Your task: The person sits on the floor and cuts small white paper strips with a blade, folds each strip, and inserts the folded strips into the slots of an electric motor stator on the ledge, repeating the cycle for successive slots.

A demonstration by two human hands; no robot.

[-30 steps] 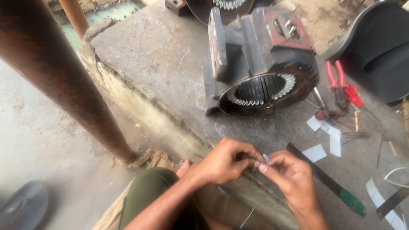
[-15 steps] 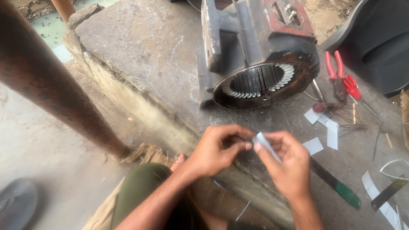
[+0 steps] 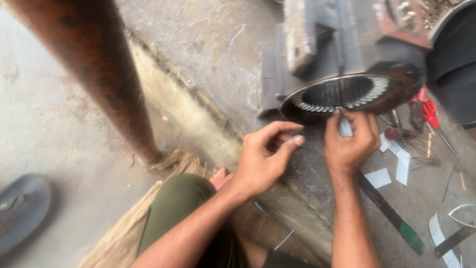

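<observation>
A small white paper slip (image 3: 345,127) was pinched in the right hand (image 3: 350,141) and held at the lower rim of a motor stator (image 3: 342,94), which lay on a grey concrete ledge (image 3: 218,64). The left hand (image 3: 263,156) was kept half open just beside it, with nothing gripped. More white slips (image 3: 391,168), red-handled pliers (image 3: 427,111) and a dark flat bar (image 3: 389,213) were seen nearby. The slip would likely be best kept straight, lined up with 1 slot and steadied.
</observation>
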